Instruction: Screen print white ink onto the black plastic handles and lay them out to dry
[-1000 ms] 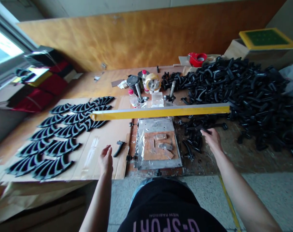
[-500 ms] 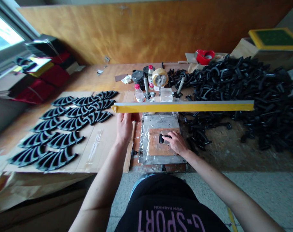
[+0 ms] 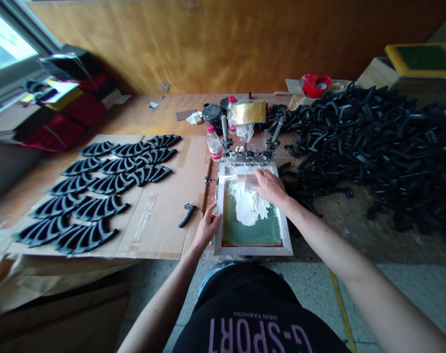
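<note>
A metal-framed printing screen (image 3: 252, 250) lies flat in front of me at the table's edge. Its green mesh carries a blob of white ink (image 3: 248, 208). My left hand (image 3: 207, 227) grips the frame's left rail, fingers curled over it. My right hand (image 3: 269, 187) rests on the far part of the mesh, closed on a pale flat scraper (image 3: 249, 181) at the edge of the ink. One black handle-shaped part (image 3: 187, 214) lies alone on the cardboard sheet (image 3: 160, 230), just left of my left hand.
Rows of black curved parts (image 3: 97, 196) cover the cardboard on the left. A large pile of black parts (image 3: 373, 142) fills the right. Behind the screen stand a small bottle (image 3: 214, 143), cans, a tape roll (image 3: 247, 112) and a red tape dispenser (image 3: 316, 84).
The screen frame, raised edge-on before, now lies flat over the jig plate. My left hand moved down to its left rail. My right hand left the plate and is on the mesh.
</note>
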Demonstrator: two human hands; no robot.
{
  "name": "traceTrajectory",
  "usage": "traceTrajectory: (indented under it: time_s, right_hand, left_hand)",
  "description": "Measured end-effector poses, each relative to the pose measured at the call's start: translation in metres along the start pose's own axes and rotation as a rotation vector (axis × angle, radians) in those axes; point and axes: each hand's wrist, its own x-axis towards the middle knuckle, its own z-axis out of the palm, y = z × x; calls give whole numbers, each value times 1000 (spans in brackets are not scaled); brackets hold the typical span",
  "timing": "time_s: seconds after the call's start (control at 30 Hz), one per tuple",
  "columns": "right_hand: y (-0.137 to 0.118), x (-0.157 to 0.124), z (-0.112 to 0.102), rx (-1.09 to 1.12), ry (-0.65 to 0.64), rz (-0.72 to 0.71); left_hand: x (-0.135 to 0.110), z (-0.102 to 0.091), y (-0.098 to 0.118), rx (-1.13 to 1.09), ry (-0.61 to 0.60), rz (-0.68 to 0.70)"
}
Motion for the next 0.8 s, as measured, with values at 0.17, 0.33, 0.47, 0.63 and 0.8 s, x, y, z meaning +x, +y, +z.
traceTrajectory:
  time_s: [0.17, 0.33, 0.47, 0.63, 0.8]
  right_hand:
    - [-26, -39, 15, -117, -276, -211]
    - [-14, -76, 5, -19, -342, -548]
    - [-14, -71, 10, -41, -192, -392]
    - [-20, -89, 21, -33, -223, -495]
    - [-29, -41, -2, 48, -140, -236]
  left_hand:
    - [8, -3, -9, 85, -3, -7]
    - [7, -3, -8, 67, -16, -16]
    - [7, -1, -6, 42, 17, -31]
    - [4, 0, 2, -20, 22, -46]
    - [-7, -8, 20, -117, -20, -57]
